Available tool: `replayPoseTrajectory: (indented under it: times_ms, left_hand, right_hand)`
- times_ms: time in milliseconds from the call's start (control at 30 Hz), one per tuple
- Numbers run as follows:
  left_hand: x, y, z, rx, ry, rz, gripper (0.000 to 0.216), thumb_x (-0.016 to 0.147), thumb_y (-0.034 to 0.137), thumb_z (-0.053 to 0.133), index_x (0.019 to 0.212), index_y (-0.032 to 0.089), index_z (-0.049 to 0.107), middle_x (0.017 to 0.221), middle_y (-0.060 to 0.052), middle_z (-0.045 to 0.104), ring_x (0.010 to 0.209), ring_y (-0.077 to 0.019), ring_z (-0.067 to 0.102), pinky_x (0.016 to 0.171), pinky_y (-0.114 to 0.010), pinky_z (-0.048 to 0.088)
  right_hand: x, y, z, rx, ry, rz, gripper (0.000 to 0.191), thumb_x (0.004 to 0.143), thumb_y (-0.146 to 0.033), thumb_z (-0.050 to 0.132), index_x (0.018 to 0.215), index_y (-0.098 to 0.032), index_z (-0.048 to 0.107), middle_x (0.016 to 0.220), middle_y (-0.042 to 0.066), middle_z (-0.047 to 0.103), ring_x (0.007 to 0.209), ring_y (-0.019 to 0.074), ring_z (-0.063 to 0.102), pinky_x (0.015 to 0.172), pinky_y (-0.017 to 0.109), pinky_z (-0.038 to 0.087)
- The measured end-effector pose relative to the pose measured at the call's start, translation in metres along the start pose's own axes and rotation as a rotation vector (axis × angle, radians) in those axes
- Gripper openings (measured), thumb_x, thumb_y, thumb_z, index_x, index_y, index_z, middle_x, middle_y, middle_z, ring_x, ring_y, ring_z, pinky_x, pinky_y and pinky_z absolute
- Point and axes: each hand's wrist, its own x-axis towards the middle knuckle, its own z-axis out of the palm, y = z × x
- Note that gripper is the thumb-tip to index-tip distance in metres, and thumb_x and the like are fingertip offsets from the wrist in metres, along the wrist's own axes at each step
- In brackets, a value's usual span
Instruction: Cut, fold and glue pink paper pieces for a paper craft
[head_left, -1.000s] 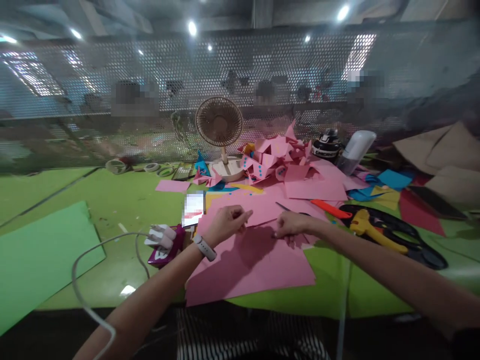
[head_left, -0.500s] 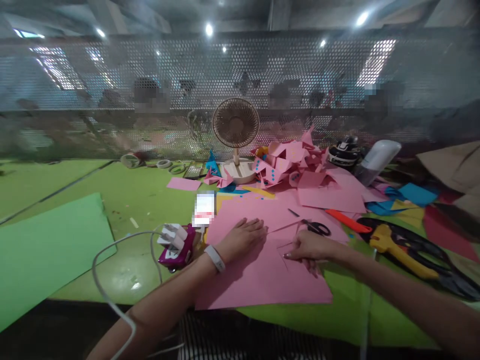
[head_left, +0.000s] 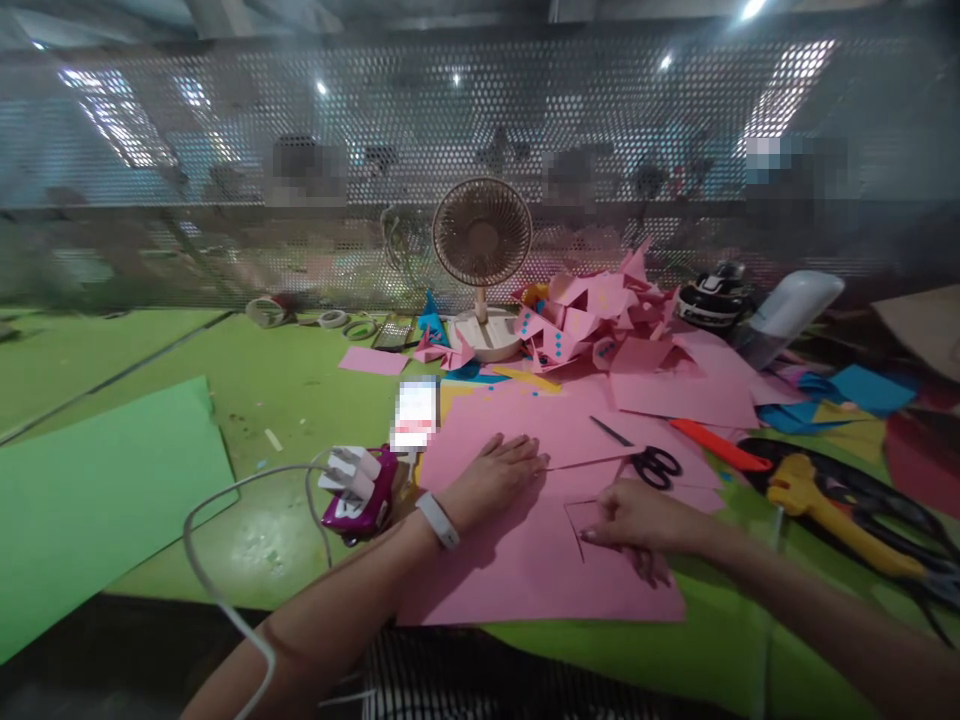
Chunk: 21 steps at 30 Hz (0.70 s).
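My left hand (head_left: 495, 478) lies flat on a large sheet of pink paper (head_left: 495, 570), its fingers stretched out to the right. My right hand (head_left: 637, 520) rests on the same sheet, closed in a pinch near thin dark lines on the paper. What the pinch holds, if anything, is too small to make out. Just beyond my right hand lie black-handled scissors (head_left: 654, 466), their blade pointing to the upper left. A narrow pink paper edge runs between my left fingers and the scissors.
Behind the sheet stand a small fan (head_left: 481, 235) and a heap of folded pink paper (head_left: 592, 315). To the left are a purple adapter with a white plug (head_left: 356, 490), a lit phone (head_left: 414, 412) and green paper (head_left: 112, 500). A yellow-handled tool (head_left: 847, 520) lies right.
The view has tipped slightly down and to the left, so things appear shifted right. Both hands stay in nearly the same places on the sheet.
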Motion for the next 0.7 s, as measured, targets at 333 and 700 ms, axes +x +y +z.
replayPoseTrajectory:
  times_ms: [333, 700]
  left_hand:
    - [0.001, -0.005, 0.014, -0.049, 0.039, -0.011, 0.038, 0.092, 0.022, 0.033, 0.128, 0.026, 0.043, 0.138, -0.004, 0.04, 0.13, -0.0166, 0.029, 0.107, -0.042, 0.016]
    - [0.002, -0.01, 0.012, -0.116, 0.031, -0.002, 0.036, 0.092, 0.021, 0.035, 0.127, 0.024, 0.042, 0.138, -0.004, 0.04, 0.129, -0.0167, 0.03, 0.106, -0.042, 0.019]
  right_hand:
    - [-0.006, -0.027, 0.018, -0.362, 0.539, -0.341, 0.011, 0.07, -0.019, 0.053, 0.081, -0.021, 0.054, 0.06, -0.003, 0.064, 0.053, 0.0118, 0.057, 0.049, 0.02, 0.036]
    - [-0.009, -0.031, 0.013, -0.29, 0.552, -0.616, 0.027, 0.086, -0.039, 0.048, 0.083, -0.02, 0.066, 0.08, 0.002, 0.062, 0.077, 0.0153, 0.055, 0.066, 0.026, 0.038]
